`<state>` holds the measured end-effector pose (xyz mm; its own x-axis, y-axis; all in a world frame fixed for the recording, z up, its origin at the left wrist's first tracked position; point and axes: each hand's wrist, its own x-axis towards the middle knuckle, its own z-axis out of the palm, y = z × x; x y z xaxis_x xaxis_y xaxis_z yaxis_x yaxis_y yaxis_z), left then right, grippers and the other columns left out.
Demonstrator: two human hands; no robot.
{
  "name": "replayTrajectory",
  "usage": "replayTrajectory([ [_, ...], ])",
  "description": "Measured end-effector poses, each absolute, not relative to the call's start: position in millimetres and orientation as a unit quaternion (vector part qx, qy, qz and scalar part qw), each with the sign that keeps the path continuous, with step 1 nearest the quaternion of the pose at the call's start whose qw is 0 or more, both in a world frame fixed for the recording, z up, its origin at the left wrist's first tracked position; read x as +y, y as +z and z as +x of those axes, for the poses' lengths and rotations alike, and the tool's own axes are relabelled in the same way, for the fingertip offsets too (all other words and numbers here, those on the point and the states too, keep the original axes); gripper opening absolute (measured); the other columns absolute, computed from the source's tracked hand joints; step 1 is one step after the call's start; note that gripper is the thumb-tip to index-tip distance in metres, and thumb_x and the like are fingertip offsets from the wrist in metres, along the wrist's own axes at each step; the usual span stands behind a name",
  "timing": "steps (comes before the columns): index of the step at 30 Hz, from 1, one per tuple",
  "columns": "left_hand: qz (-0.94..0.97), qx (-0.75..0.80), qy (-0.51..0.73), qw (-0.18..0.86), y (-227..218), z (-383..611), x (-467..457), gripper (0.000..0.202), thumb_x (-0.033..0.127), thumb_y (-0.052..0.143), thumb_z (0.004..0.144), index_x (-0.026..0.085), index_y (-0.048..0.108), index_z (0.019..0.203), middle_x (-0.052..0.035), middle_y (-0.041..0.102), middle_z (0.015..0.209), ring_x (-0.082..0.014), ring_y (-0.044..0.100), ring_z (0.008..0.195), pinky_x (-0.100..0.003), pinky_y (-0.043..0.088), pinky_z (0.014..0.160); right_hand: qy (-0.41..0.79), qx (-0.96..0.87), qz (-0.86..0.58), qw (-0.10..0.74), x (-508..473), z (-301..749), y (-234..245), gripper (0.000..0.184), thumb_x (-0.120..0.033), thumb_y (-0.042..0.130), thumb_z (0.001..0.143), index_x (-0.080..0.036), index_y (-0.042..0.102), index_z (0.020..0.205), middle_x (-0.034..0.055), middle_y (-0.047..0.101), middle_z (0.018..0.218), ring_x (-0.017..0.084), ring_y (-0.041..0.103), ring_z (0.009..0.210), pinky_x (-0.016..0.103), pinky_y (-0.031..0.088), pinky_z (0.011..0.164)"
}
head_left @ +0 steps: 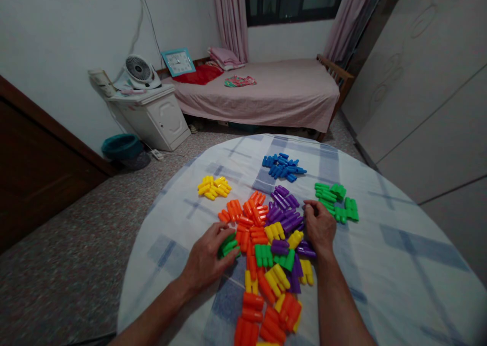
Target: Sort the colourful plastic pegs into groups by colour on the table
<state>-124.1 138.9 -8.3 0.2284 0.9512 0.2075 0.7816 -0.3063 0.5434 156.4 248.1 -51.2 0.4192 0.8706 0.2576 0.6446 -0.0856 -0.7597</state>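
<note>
My left hand (208, 253) is closed round a green plastic building block (229, 246), thumb and fingers on either side of it, at the left edge of a mixed heap. To the right of the heap, my right hand (320, 225) has its fingers curled in beside the purple blocks (283, 215); what its fingertips pinch, if anything, is hidden. Orange blocks (251, 211) lie between the two hands. Nearer to me, yellow blocks (277, 280), green blocks (264, 255) and more orange and purple ones are jumbled together.
Separate piles of yellow blocks (214, 187), blue blocks (283, 167) and green blocks (330, 196) sit farther out on the round table's checked cloth (167, 224). Beyond are a bed (274, 92), a white cabinet (163, 120) with a fan (140, 72), and a bin (124, 148).
</note>
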Motion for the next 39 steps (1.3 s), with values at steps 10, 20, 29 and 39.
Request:
replayTrajectory([
  [10, 0.792, 0.562, 0.191, 0.144, -13, -117, 135, 0.047, 0.020, 0.056, 0.074, 0.018, 0.052, 0.121, -0.0103, 0.055, 0.111, -0.0228, 0.052, 0.102, -0.039, 0.047, 0.089, 0.134, -0.528, -0.721, 0.429, 247, 156, -49, 0.038, -0.039, 0.041, 0.077, -0.019, 0.069, 0.092, 0.0069, 0.069, 0.084, 0.021, 0.059, 0.075, 0.030, 0.039, 0.069],
  [20, 0.777, 0.553, 0.262, 0.148, -27, -112, 140, 0.039, 0.014, 0.050, 0.075, 0.019, 0.054, 0.114, -0.0093, 0.050, 0.105, -0.0204, 0.054, 0.097, -0.035, 0.049, 0.083, 0.139, -0.523, -0.721, 0.432, 248, 155, -50, 0.037, -0.040, 0.041, 0.077, -0.020, 0.068, 0.092, 0.0060, 0.068, 0.082, 0.020, 0.059, 0.072, 0.030, 0.039, 0.069],
  [29, 0.783, 0.476, 0.358, 0.181, 14, -93, 132, 0.030, 0.017, 0.053, 0.082, 0.022, 0.052, 0.111, -0.0084, 0.049, 0.111, -0.0177, 0.053, 0.104, -0.030, 0.048, 0.086, 0.140, -0.525, -0.718, 0.435, 248, 156, -50, 0.036, -0.039, 0.042, 0.078, -0.019, 0.068, 0.091, 0.0065, 0.069, 0.083, 0.020, 0.059, 0.073, 0.030, 0.040, 0.070],
  [39, 0.867, 0.406, 0.216, 0.193, 1, -60, 140, 0.030, 0.022, 0.046, 0.088, 0.021, 0.055, 0.116, -0.0095, 0.054, 0.115, -0.0206, 0.053, 0.102, -0.034, 0.048, 0.086, 0.134, -0.525, -0.718, 0.438, 249, 155, -54, 0.036, -0.038, 0.041, 0.078, -0.018, 0.069, 0.091, 0.0070, 0.069, 0.085, 0.020, 0.060, 0.074, 0.031, 0.040, 0.071],
])
